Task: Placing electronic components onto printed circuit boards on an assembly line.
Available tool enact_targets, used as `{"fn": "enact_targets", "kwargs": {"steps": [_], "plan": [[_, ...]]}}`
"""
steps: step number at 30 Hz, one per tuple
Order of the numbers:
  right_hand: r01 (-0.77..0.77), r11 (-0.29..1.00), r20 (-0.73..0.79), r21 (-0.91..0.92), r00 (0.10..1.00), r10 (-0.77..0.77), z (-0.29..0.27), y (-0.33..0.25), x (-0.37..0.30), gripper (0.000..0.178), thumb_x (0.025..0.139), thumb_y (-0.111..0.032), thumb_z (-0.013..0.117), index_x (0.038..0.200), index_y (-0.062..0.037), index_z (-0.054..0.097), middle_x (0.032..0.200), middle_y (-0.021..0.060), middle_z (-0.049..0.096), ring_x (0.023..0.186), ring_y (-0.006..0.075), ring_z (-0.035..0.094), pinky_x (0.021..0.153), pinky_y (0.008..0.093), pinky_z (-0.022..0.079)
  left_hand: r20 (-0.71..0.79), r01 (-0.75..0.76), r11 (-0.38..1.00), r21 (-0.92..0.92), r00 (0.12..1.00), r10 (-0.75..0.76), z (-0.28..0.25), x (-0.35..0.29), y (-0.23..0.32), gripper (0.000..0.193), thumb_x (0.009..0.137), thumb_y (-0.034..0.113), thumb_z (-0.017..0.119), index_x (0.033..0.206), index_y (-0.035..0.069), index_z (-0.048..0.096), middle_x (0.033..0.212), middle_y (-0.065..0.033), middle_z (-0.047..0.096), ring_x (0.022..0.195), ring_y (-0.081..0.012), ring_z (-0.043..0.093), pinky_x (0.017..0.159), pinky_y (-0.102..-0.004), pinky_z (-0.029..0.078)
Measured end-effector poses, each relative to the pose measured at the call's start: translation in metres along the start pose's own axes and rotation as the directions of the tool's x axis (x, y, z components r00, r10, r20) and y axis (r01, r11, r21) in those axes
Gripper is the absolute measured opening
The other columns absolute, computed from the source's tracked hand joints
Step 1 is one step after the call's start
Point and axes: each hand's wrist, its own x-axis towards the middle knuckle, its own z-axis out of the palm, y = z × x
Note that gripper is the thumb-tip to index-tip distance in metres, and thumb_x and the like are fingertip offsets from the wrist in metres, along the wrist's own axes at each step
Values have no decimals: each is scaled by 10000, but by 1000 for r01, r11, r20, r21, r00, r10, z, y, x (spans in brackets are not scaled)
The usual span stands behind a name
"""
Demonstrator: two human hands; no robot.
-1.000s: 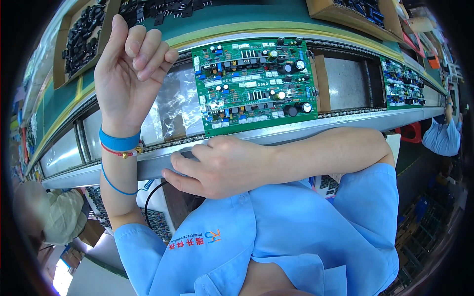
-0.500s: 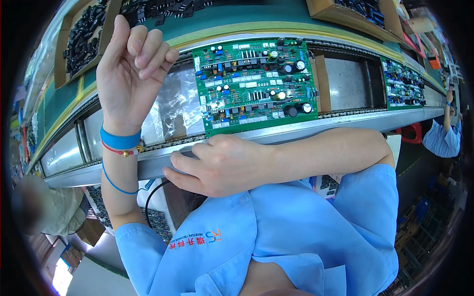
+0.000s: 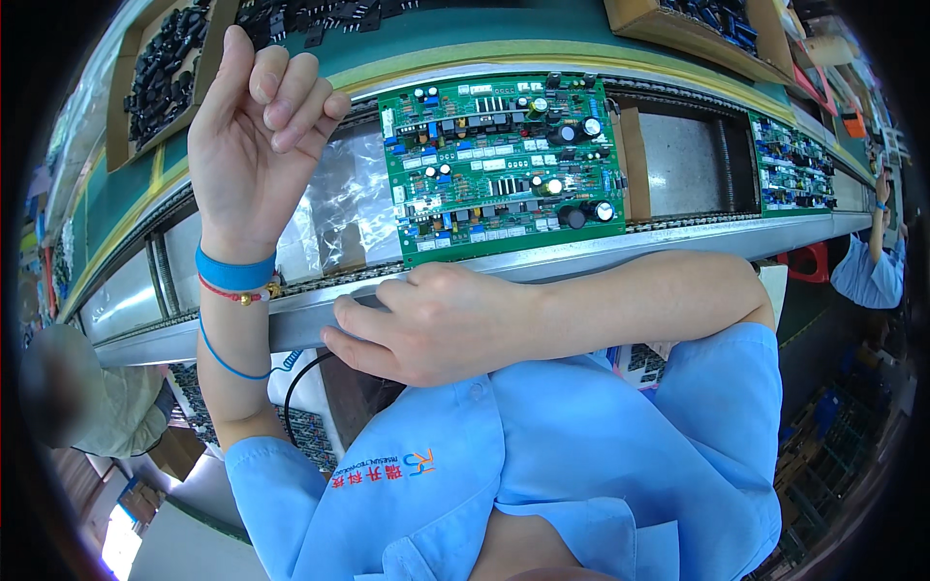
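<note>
My left hand [image 3: 254, 160] is raised at the left over the conveyor line, palm up. Its fingers are loosely bent and apart, with nothing in them. A blue wrist strap [image 3: 235, 273] with a coiled cord and a red beaded bracelet [image 3: 232, 295] circle that wrist. My right hand [image 3: 436, 324] rests across the near metal rail [image 3: 678, 235], back upward, thumb and forefinger apart; its other fingers are partly hidden, and no held thing shows. Just beyond it, a green circuit board [image 3: 504, 167] full of capacitors, connectors and other parts lies between the rails.
Further right on the line lies another populated circuit board [image 3: 792, 165]. Cardboard boxes of black parts [image 3: 165, 82] and blue-black parts [image 3: 712, 24] stand along the far side, with loose black components [image 3: 329, 17] between. Another person [image 3: 92, 402] is at lower left, and one more [image 3: 869, 266] far right.
The circuit boards have crept very slightly to the right along the line. Both of my hands stay almost where they were. The person at lower left has shifted a little.
</note>
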Motion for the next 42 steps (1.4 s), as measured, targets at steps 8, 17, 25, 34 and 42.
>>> {"fn": "enact_targets", "kwargs": {"steps": [8,17,25,34,42], "plan": [[6,1000,10,-4,1000,-6,0,0,-1,355,815,-213,583,1143,-99,659,1050,65,620,583,91,534,420,199,370,6,1,1000,1,1000,-1,-1,0,-1,469,1082,364,302,701,124,434,637,10,385,550,-106,334,816,-324,427],[6,1000,10,3,1000,-6,0,0,-1,352,817,-214,589,1141,-97,659,1049,68,619,600,95,539,429,197,389,10,-4,1000,-5,1000,4,0,0,-2,465,1082,361,304,706,122,436,642,8,384,550,-107,337,817,-323,429],[-2,1000,0,7,1000,2,2,-1,-1,332,816,-212,591,1119,-92,658,1028,65,611,611,96,549,437,194,400,-51,15,999,32,999,-13,1,-2,1,458,1087,335,306,698,122,422,636,14,358,531,-93,309,795,-277,399],[-1,1000,17,-2,1000,1,-1,0,0,325,797,-205,595,1094,-91,661,1016,60,611,584,87,536,431,193,391,-30,15,999,38,999,-14,0,-2,0,450,1087,338,305,705,127,415,636,19,355,539,-89,317,789,-279,395],[0,1000,28,-3,1000,0,0,0,0,336,780,-213,596,1087,-91,661,1018,60,615,578,84,527,425,196,370,-16,14,999,48,1000,-14,-1,-2,0,442,1087,332,310,710,130,423,634,23,361,535,-81,325,774,-276,388]]}}
